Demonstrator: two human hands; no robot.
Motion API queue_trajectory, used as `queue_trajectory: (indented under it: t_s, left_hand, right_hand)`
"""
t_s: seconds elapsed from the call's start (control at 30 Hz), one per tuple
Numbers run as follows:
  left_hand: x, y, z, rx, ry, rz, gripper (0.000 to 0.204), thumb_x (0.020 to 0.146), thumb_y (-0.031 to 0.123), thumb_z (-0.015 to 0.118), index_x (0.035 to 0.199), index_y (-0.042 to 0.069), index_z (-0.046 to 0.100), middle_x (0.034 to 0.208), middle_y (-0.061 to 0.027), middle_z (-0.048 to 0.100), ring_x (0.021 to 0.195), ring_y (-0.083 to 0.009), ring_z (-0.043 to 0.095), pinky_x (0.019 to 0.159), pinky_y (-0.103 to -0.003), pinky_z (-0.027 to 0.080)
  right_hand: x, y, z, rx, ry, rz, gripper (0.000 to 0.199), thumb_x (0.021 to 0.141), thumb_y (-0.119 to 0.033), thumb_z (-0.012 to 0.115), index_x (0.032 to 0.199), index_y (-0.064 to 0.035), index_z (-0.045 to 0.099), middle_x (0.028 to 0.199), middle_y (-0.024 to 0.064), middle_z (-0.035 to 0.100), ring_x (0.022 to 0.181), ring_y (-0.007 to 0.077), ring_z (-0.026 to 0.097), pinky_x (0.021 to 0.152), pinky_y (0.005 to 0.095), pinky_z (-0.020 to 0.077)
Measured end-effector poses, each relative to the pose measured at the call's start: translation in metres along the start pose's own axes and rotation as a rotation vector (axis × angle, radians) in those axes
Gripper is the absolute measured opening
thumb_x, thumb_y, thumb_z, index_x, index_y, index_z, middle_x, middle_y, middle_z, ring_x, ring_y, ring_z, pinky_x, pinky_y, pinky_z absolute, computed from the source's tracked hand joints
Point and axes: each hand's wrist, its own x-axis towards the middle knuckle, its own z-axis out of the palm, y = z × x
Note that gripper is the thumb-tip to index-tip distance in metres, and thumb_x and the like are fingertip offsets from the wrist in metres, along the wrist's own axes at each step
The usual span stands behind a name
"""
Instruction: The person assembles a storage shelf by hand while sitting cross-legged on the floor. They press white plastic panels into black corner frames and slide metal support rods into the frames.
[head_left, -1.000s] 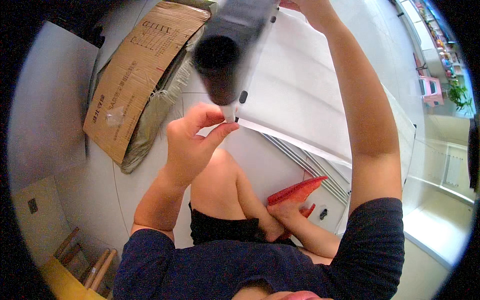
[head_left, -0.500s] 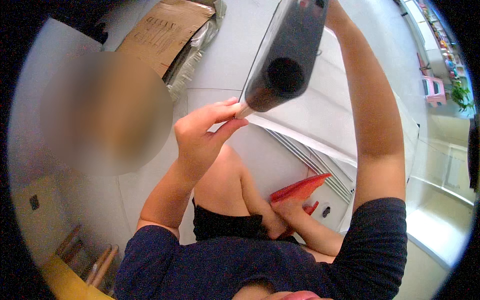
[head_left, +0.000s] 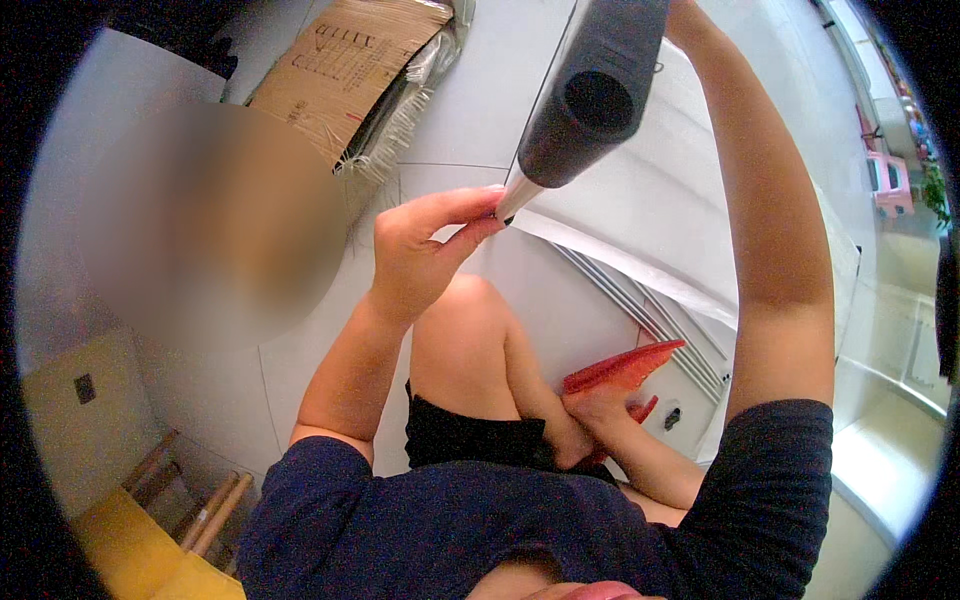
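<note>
Pale tiled floor spreads beneath us. Our left grip pinches the tip of a slim, pale silvery tube between thumb and forefinger. Held out before us, the tube points its tip lower left, its long axis slanting up rightward into a long black plastic piece whose round opening faces us. Our right grip is mostly cut off; we cannot tell its state. Farther left lies flat brown cardboard with dark printed writing.
</note>
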Motion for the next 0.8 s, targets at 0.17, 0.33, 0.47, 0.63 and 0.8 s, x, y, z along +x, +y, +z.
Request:
queue_trajectory:
  t_s: [0.17, 0.33, 0.47, 0.63, 0.8]
  left_hand:
    - [-0.004, -0.007, 0.005, 0.089, 0.034, 0.116, 0.035, 0.064, -0.003, 0.075, 0.097, 0.003, 0.064, 0.09, -0.0114, 0.067, 0.078, -0.0176, 0.067, 0.071, -0.026, 0.053]
    - [-0.005, -0.004, 0.008, 0.201, 0.081, 0.221, 0.033, 0.065, -0.002, 0.075, 0.096, 0.002, 0.064, 0.087, -0.0121, 0.067, 0.077, -0.0177, 0.067, 0.067, -0.027, 0.053]
    - [-0.003, 0.002, 0.011, 0.205, 0.094, 0.195, 0.032, 0.064, -0.001, 0.075, 0.094, 0.002, 0.064, 0.086, -0.0123, 0.067, 0.076, -0.0178, 0.067, 0.066, -0.027, 0.053]
    - [-0.008, 0.001, 0.019, 0.118, 0.157, 0.073, 0.03, 0.064, -0.001, 0.075, 0.092, 0.002, 0.065, 0.084, -0.0124, 0.067, 0.074, -0.0182, 0.067, 0.064, -0.026, 0.052]
    - [-0.007, 0.006, 0.017, 0.239, 0.154, 0.102, 0.027, 0.065, 0.0, 0.075, 0.09, 0.002, 0.065, 0.083, -0.0122, 0.067, 0.071, -0.0193, 0.067, 0.063, -0.027, 0.052]
  right_hand:
    - [0.0, -0.001, 0.0, -0.072, 0.027, -0.03, 0.038, 0.09, -0.009, 0.047, 0.127, -0.0102, 0.038, 0.102, 0.0113, 0.054, 0.09, 0.0203, 0.057, 0.073, 0.0321, 0.053]
    - [0.002, 0.01, -0.002, -0.012, 0.044, -0.038, 0.037, 0.09, -0.006, 0.046, 0.126, -0.0091, 0.039, 0.099, 0.0108, 0.053, 0.088, 0.0204, 0.057, 0.074, 0.0324, 0.0535]
    - [0.001, 0.016, -0.005, 0.0, 0.035, -0.055, 0.038, 0.09, -0.003, 0.045, 0.127, -0.0085, 0.038, 0.099, 0.011, 0.053, 0.09, 0.0206, 0.056, 0.075, 0.0327, 0.0535]
    - [0.0, 0.011, -0.001, 0.027, 0.01, -0.082, 0.042, 0.09, -0.002, 0.044, 0.131, -0.0088, 0.036, 0.101, 0.0119, 0.054, 0.091, 0.0204, 0.055, 0.076, 0.0327, 0.0532]
    - [0.001, 0.01, 0.0, -0.021, 0.02, -0.058, 0.042, 0.09, -0.002, 0.043, 0.131, -0.0081, 0.035, 0.102, 0.013, 0.054, 0.091, 0.0208, 0.056, 0.076, 0.0332, 0.0534]
